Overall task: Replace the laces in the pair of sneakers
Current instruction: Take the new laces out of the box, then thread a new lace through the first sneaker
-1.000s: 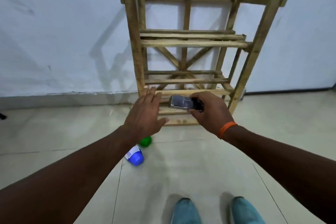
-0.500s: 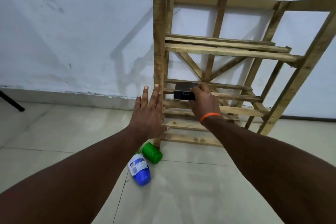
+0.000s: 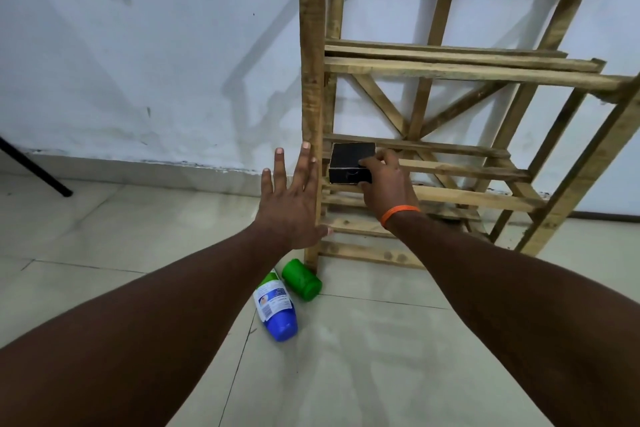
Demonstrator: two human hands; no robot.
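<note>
A small black box (image 3: 350, 163) rests on a lower slat shelf of a wooden rack (image 3: 460, 69), close to the rack's left post. My right hand (image 3: 388, 184), with an orange band on its wrist, grips the box's right end. My left hand (image 3: 294, 204) is stretched out flat with its fingers spread, in front of the left post (image 3: 311, 45) and holding nothing. No sneakers or laces are in view.
On the tiled floor by the rack's left foot lie a green cup (image 3: 302, 279) on its side and a bottle with a blue cap (image 3: 276, 308). A white wall stands behind the rack. A black rod (image 3: 34, 170) slants at the far left.
The view has moved closer to the rack and lower. My right hand has carried the black box forward onto the lower shelf. My left hand has opened out flat near the post.
</note>
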